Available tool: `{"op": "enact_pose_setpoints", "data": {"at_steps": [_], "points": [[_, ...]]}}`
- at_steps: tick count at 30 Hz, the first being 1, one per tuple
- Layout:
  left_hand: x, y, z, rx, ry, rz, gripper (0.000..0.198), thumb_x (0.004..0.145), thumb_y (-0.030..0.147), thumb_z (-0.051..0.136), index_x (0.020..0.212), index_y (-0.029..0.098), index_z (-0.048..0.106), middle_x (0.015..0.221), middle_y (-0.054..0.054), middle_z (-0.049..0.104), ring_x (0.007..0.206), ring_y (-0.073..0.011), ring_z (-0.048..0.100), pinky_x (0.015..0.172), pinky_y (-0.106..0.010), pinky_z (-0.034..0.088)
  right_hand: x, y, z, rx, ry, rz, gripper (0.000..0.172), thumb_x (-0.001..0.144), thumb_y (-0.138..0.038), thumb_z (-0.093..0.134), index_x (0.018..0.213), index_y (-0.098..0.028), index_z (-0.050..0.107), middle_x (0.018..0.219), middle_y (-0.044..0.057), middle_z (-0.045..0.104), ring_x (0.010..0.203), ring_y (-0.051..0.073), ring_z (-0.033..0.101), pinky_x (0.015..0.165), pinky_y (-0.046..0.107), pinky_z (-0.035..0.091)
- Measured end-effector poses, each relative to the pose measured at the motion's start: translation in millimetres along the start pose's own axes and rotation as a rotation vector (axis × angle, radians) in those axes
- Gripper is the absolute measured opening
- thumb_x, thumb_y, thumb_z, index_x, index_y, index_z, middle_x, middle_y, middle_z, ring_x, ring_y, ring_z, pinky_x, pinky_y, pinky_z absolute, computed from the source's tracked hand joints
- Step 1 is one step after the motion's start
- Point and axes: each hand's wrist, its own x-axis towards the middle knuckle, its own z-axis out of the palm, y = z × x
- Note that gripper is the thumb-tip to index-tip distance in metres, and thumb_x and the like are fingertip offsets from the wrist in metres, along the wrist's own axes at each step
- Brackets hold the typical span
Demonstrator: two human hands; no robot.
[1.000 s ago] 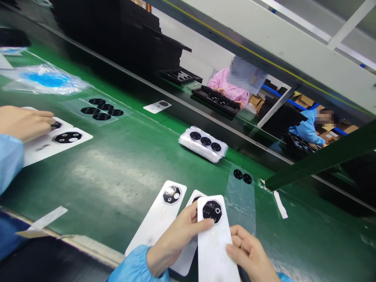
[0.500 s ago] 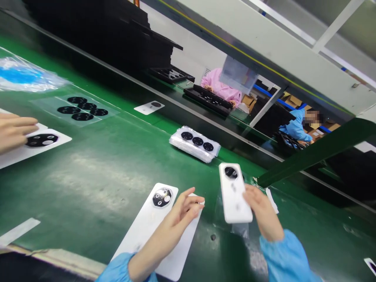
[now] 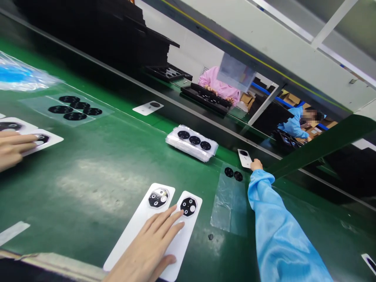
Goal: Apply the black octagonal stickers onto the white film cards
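My left hand (image 3: 158, 235) lies flat, fingers stretched, over a white phone back cover (image 3: 180, 250) with a black camera plate (image 3: 188, 206). Beside it lies a second white phone back cover (image 3: 133, 227), partly under my wrist. Far out on the right, my right hand (image 3: 256, 164) grips the lower end of a small white phone back cover (image 3: 244, 158) with a dark camera plate, at the bench's far edge. Below that reach lies a clear film sheet (image 3: 229, 199) with two black camera plates (image 3: 233, 174).
A plastic-wrapped stack (image 3: 190, 145) with three black plates stands mid-bench. A film sheet (image 3: 41, 107) carries several black plates at left. A co-worker's hand (image 3: 13, 149) rests on white covers there. Another white cover (image 3: 148, 108) lies farther back. A green post (image 3: 314, 145) slants at right.
My right hand has carried the white phone back cover away from me to the far edge, uncovering the film sheet. My left hand has come down flat onto the cover beneath it.
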Motion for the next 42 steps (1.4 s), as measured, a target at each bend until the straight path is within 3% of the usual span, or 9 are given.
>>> {"op": "enact_pose_setpoints", "data": {"at_steps": [5,12,16,19,23,27,33,36,42], "points": [[-0.6,-12.3,0.1,0.175,-0.199,-0.043,0.065,0.064,0.017,0.068,0.127,0.02,0.053,0.141,-0.01,0.045,0.134,-0.0373,0.03,0.107,-0.056,0.025,-35.5,-6.0,-2.6,-0.094,-0.001,-0.108,0.028,0.091,-0.029,0.055,0.117,-0.019,0.054,0.125,0.009,0.051,0.107,0.023,0.054,0.09,0.045,0.045],[12.9,35.1,-9.3,0.193,-0.317,-0.059,0.069,0.061,0.019,0.076,0.126,0.015,0.053,0.134,-0.015,0.053,0.132,-0.0361,0.035,0.108,-0.057,0.022,-107.6,-7.4,-17.0,-0.102,-0.31,-0.36,0.019,0.081,-0.024,0.062,0.1,-0.028,0.064,0.099,-0.001,0.061,0.087,0.017,0.06,0.075,0.031,0.049],[44.0,43.8,-22.5,0.118,-0.406,-0.07,0.061,0.061,0.018,0.077,0.119,0.013,0.056,0.123,-0.015,0.06,0.118,-0.0341,0.05,0.1,-0.05,0.035,-89.7,-5.5,-2.1,-0.141,-0.381,-0.327,0.021,0.085,-0.026,0.062,0.104,-0.018,0.061,0.1,0.004,0.061,0.086,0.017,0.06,0.078,0.036,0.049],[69.3,35.4,-35.3,0.085,-0.342,-0.045,0.063,0.061,0.008,0.075,0.119,0.015,0.053,0.128,-0.013,0.055,0.116,-0.0312,0.049,0.096,-0.044,0.037,-63.9,-9.9,14.9,-0.159,-0.41,-0.295,0.025,0.09,-0.03,0.057,0.11,-0.015,0.057,0.108,0.006,0.059,0.089,0.018,0.06,0.077,0.038,0.051],[85.8,23.1,-40.3,-0.006,-0.372,0.01,0.073,0.055,0.01,0.079,0.121,0.015,0.048,0.12,-0.012,0.057,0.106,-0.0307,0.05,0.089,-0.043,0.038,-42.2,-17.7,29.0,-0.181,-0.435,-0.267,0.026,0.091,-0.03,0.057,0.113,-0.016,0.056,0.112,0.007,0.058,0.092,0.019,0.06,0.078,0.039,0.052],[92.4,21.4,-37.3,-0.046,-0.407,0.044,0.08,0.049,0.014,0.082,0.12,0.015,0.047,0.119,-0.013,0.055,0.104,-0.0326,0.049,0.087,-0.044,0.037,-32.2,-17.9,34.8,-0.205,-0.465,-0.244,0.025,0.091,-0.03,0.057,0.111,-0.015,0.057,0.111,0.007,0.059,0.092,0.019,0.06,0.078,0.038,0.052],[100.8,25.2,-38.1,0.014,-0.516,0.019,0.066,0.047,0.019,0.084,0.103,0.012,0.052,0.109,-0.012,0.053,0.099,-0.0319,0.047,0.083,-0.042,0.037,-28.6,-16.3,37.9,-0.218,-0.465,-0.227,0.025,0.091,-0.03,0.057,0.111,-0.015,0.056,0.107,0.006,0.059,0.087,0.018,0.061,0.074,0.036,0.053],[95.6,22.1,-38.4,-0.025,-0.471,-0.005,0.061,0.048,0.017,0.083,0.099,0.015,0.051,0.112,-0.01,0.049,0.1,-0.0308,0.045,0.083,-0.042,0.037,-39.1,-17.9,36.3,-0.213,-0.4,-0.243,0.025,0.09,-0.03,0.057,0.111,-0.015,0.055,0.106,0.006,0.059,0.085,0.017,0.061,0.073,0.035,0.052],[76.1,15.4,-42.2,-0.568,-0.469,-0.183,0.058,0.064,0.006,0.063,0.115,0.024,0.042,0.104,-0.001,0.053,0.094,-0.0219,0.055,0.078,-0.032,0.042,-65.8,-18.8,34.7,-0.183,-0.268,-0.309,0.026,0.088,-0.031,0.059,0.108,-0.016,0.054,0.109,0.006,0.055,0.088,0.018,0.057,0.076,0.037,0.049]]}}
